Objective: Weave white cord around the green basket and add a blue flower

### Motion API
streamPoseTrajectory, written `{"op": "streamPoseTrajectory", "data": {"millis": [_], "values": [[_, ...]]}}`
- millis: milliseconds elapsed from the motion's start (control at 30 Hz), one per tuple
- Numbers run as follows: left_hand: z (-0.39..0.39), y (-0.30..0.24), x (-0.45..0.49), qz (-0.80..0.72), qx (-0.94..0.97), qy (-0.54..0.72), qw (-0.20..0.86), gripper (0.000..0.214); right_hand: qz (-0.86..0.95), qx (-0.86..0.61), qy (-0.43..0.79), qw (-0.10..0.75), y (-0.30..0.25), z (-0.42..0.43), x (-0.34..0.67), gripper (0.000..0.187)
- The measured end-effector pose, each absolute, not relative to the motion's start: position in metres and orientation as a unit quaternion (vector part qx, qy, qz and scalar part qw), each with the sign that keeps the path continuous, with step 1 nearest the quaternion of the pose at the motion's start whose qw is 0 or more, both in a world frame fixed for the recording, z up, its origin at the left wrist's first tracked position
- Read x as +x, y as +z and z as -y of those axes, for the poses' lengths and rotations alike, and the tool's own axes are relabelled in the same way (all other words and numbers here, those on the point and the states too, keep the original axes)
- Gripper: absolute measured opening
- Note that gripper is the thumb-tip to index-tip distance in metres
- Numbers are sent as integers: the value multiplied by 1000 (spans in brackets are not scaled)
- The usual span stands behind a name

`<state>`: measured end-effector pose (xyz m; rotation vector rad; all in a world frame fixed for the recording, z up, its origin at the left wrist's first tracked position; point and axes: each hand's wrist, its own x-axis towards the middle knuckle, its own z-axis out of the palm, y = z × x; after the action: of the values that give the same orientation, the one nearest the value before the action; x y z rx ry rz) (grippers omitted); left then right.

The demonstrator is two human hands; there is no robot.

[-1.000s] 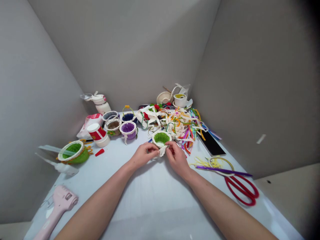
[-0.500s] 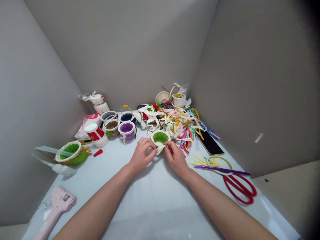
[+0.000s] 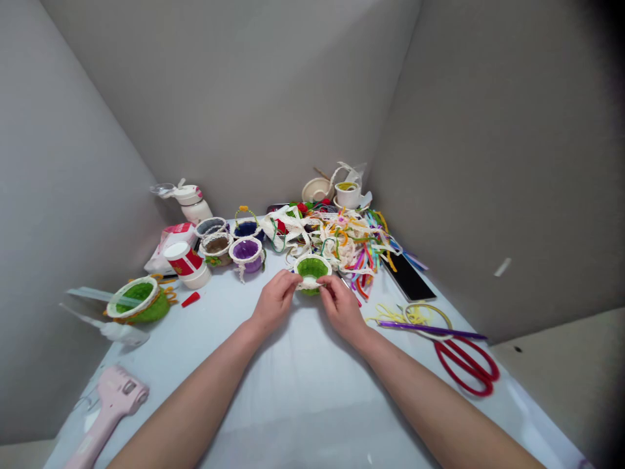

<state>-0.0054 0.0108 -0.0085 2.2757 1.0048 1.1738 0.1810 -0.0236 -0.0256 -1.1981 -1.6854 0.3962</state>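
Note:
A small green basket [image 3: 313, 266] with a white rim stands mid-table, between my hands. A short strip of white lace [image 3: 309, 284] stretches across its near side, just below the rim. My left hand [image 3: 276, 301] pinches the strip's left end between thumb and fingers. At the other end, my right hand [image 3: 340, 307] is closed on the lace in a similar pinch. The fingertips of both hands are close to the basket wall; whether they touch it I cannot tell.
Small baskets, including a purple one [image 3: 247, 255], stand back left near a red-and-white paper cup [image 3: 184, 259]. Behind lies a tangled heap of lace and pipe cleaners [image 3: 342, 244]. Left: a pink glue gun [image 3: 120, 391]. Right: a phone [image 3: 410, 277] and red-handled scissors [image 3: 466, 366].
The lace was bunched and hanging at the basket's front; now it is drawn out straight across the near side. My left hand's fingers have straightened forward along it.

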Motion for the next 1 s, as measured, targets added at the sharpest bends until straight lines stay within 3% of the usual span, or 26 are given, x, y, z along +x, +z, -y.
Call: {"op": "streamPoseTrajectory", "data": {"millis": [233,433,633,833,1000], "values": [[-12,-11,-3,-362,812,434,146,27,695,-497,168,492,-27,23,181,15],[-8,-7,-2,-374,820,415,126,20,696,-492,157,499,-24,25,181,21],[-5,-4,0,-379,822,413,102,16,721,-466,132,496,-22,21,181,12],[-2,-7,6,-408,825,390,7,24,725,-475,125,483,-23,18,181,13],[-6,-9,9,-388,840,379,8,14,727,-467,133,485,-22,19,182,13]]}}
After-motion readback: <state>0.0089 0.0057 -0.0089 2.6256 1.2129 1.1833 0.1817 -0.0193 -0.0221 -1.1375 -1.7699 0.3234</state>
